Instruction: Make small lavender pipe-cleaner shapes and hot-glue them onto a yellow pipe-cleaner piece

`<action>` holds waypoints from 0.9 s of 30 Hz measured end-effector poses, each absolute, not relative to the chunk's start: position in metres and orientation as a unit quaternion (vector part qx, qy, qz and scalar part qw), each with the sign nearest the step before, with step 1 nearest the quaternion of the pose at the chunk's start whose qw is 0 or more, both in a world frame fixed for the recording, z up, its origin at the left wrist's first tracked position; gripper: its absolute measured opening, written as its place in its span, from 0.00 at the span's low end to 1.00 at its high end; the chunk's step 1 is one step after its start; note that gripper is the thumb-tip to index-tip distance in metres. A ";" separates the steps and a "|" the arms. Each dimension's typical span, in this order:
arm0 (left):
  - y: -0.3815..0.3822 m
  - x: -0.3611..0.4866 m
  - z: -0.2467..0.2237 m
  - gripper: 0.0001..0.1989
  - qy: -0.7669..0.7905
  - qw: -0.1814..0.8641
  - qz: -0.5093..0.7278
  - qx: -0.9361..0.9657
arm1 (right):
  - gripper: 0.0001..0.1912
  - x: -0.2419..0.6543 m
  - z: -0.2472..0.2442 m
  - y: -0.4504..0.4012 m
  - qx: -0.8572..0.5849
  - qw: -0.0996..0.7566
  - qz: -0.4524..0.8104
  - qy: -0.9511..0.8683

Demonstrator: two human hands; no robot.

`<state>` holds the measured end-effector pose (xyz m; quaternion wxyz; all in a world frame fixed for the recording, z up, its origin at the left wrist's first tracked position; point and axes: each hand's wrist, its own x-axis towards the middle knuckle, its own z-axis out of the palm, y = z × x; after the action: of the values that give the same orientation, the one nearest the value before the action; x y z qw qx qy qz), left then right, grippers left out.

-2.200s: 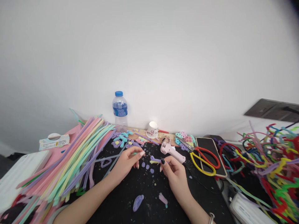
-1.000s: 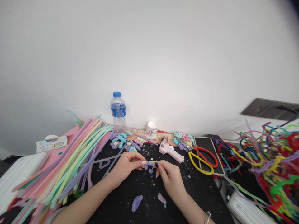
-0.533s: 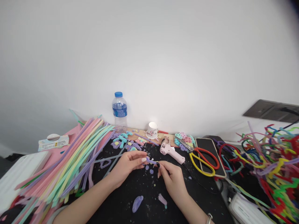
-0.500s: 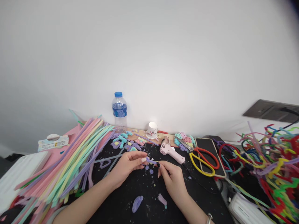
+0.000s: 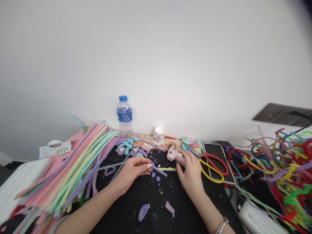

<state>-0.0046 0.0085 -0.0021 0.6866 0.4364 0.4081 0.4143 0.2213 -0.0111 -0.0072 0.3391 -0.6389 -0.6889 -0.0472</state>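
The left hand (image 5: 133, 169) pinched a purple pipe cleaner (image 5: 159, 169); the right hand (image 5: 191, 170) closed on the pink glue gun (image 5: 175, 155), whose hot tip risked burning fingers.

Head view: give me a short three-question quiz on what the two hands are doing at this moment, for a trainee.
1. True or false: the right hand rests on the pink glue gun.
2. What does the left hand pinch between its fingers?
A. the scissors
B. a purple pipe cleaner piece
C. the paper cup
3. Fill in: the yellow-and-red scissors lie partly on a ____.

Key
1. True.
2. B, the purple pipe cleaner piece.
3. Phone.
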 end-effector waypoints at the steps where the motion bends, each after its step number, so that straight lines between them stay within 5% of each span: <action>1: 0.008 -0.005 -0.002 0.10 0.407 0.687 0.413 0.438 | 0.22 0.225 -0.010 -0.008 -0.668 0.302 -0.053 -0.678; 5: 0.008 -0.005 -0.001 0.11 0.408 0.687 0.411 0.439 | 0.22 0.234 -0.019 -0.001 -0.721 0.210 -0.018 -0.660; 15: 0.015 -0.007 -0.006 0.08 0.431 0.633 0.440 0.469 | 0.17 0.235 -0.005 -0.001 -0.620 0.465 0.183 -0.605; 22: 0.016 -0.008 -0.004 0.08 0.431 0.630 0.429 0.482 | 0.20 0.229 -0.012 -0.006 -0.520 0.490 0.473 -0.515; 27: 0.017 -0.008 -0.004 0.08 0.434 0.629 0.431 0.480 | 0.19 0.228 -0.013 -0.009 -0.505 0.414 0.548 -0.523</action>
<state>-0.0078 0.0166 -0.0042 0.6291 0.4797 0.4338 0.4312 0.2277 -0.0091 -0.0134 0.4139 -0.5050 -0.5229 0.5479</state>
